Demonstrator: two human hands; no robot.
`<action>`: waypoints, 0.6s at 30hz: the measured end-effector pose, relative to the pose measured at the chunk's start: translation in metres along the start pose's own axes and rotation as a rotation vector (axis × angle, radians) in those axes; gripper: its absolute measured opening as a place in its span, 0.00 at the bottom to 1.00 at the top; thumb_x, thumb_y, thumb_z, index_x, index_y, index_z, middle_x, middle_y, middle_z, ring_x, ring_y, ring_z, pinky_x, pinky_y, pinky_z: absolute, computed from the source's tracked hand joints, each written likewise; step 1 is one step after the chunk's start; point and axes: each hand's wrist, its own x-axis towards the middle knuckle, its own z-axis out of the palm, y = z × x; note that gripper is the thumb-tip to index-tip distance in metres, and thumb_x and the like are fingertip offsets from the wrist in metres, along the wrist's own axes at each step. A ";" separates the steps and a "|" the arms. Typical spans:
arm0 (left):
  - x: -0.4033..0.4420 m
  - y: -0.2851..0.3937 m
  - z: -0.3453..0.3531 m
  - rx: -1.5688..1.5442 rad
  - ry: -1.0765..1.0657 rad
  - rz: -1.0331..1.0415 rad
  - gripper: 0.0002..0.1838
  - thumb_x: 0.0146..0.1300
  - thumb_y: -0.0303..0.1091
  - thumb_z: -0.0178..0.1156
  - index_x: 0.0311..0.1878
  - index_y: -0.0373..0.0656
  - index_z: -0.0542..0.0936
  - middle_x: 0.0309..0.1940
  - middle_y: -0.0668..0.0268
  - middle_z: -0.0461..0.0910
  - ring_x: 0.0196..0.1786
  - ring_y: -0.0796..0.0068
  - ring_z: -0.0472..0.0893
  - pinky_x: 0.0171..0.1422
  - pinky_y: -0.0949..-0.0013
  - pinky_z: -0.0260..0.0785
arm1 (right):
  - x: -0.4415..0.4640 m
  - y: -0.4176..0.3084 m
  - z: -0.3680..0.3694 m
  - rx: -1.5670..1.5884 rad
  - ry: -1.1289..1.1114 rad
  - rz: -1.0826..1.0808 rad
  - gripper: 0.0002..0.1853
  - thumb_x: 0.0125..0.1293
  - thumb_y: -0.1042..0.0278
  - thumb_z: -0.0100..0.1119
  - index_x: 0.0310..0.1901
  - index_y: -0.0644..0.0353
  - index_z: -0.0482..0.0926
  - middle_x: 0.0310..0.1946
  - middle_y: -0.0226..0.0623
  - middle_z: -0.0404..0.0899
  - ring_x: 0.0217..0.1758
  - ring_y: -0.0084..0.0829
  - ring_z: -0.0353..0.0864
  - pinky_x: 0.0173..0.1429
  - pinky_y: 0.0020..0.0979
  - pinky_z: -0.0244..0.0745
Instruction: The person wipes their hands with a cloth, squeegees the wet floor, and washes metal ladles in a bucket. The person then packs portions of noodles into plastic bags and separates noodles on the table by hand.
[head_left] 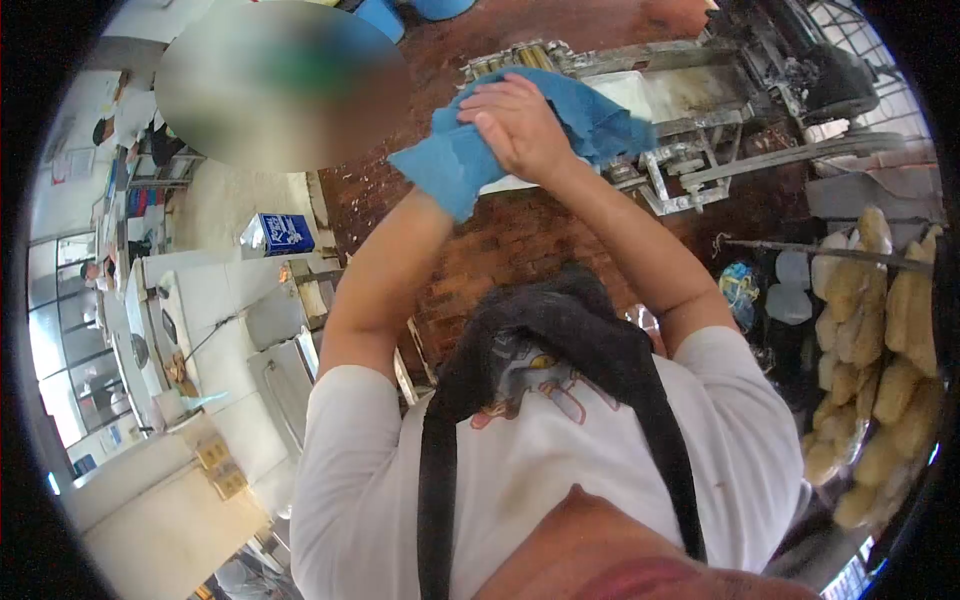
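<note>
A blue cloth [450, 170] is bunched up in front of me, with its loose part [612, 122] trailing to the right. My right hand [520, 125] lies over the top of it, fingers curled and pressing down on the fabric. My left forearm reaches up from the left and goes in under the cloth. The cloth covers my left hand, so its fingers are hidden. Both arms are stretched forward, away from my dark apron [540, 320].
Beyond the cloth stands a worn machine with metal frame parts [690, 165]. Bags of tan-coloured contents [860, 330] hang at the right. On the left are a blue box [285, 233] and pale counters [190, 300]. Reddish brick flooring [490, 250] lies below. A blurred patch hides the upper left.
</note>
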 end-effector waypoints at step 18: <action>-0.007 -0.003 -0.008 -0.128 0.350 0.003 0.15 0.61 0.38 0.62 0.49 0.43 0.82 0.43 0.56 0.84 0.47 0.56 0.84 0.55 0.58 0.76 | -0.003 0.033 0.013 0.889 -0.027 0.361 0.28 0.77 0.55 0.48 0.72 0.61 0.62 0.68 0.42 0.68 0.71 0.36 0.69 0.79 0.35 0.53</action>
